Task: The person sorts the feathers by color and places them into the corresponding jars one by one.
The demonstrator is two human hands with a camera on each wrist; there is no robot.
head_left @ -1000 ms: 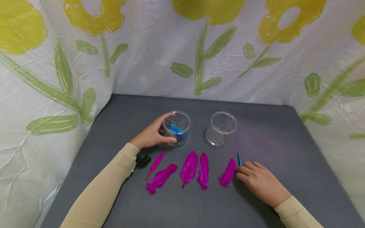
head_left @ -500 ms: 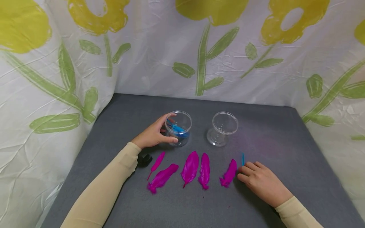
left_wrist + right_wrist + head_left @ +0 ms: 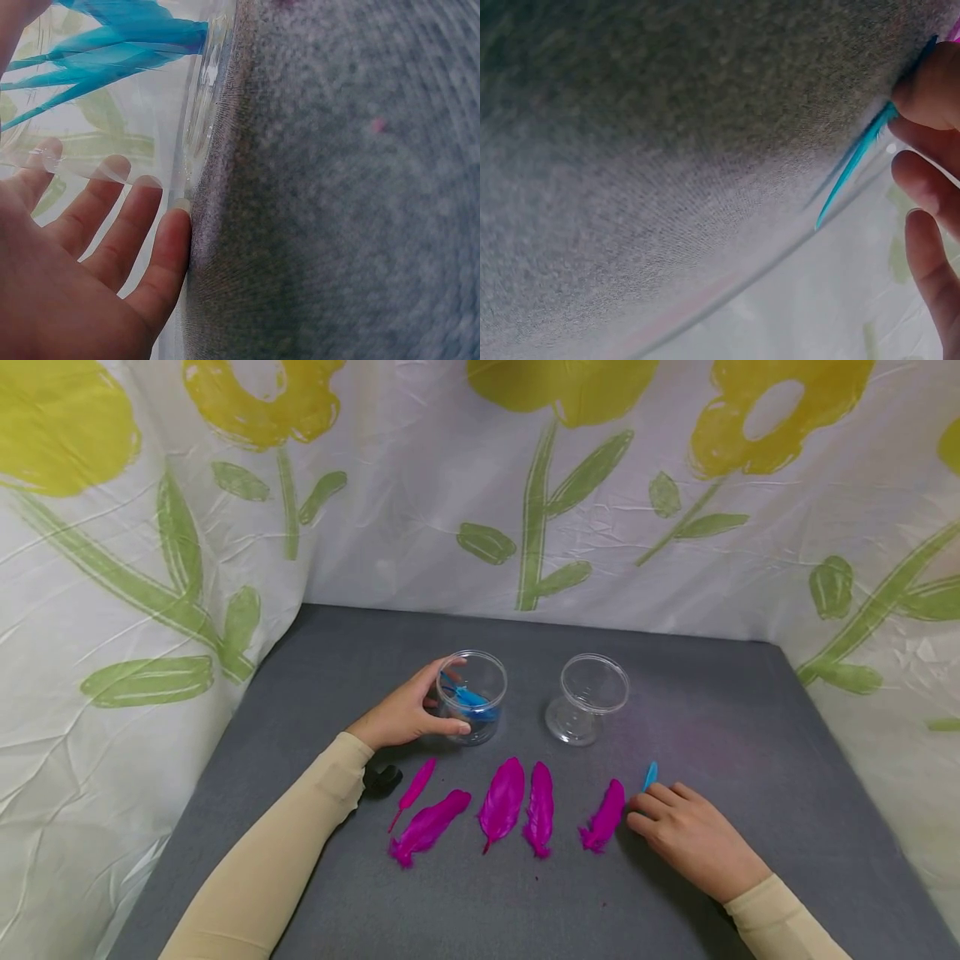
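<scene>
My left hand (image 3: 408, 710) holds a clear plastic jar (image 3: 472, 731), thumb at the front and fingers round the far side. Several blue feathers (image 3: 472, 697) lie inside it; their quills show through the wall in the left wrist view. At the right, my right hand (image 3: 693, 839) pinches another blue feather (image 3: 651, 773) between thumb and forefinger, low over the table. Its pointed tip sticks out past the fingers (image 3: 922, 180) in the right wrist view. Just left of that hand lies a magenta feather (image 3: 603, 818).
A second clear container (image 3: 577, 722) stands right of the jar. More magenta feathers (image 3: 501, 802) lie in a loose row on the grey table (image 3: 525, 910). A black object (image 3: 382, 781) sits by the left wrist. A flower-printed curtain (image 3: 405, 527) hangs behind the table.
The blue feather in my right hand has swung from leaning left to leaning right, while the hand stays almost in place. My left hand keeps its hold on the jar.
</scene>
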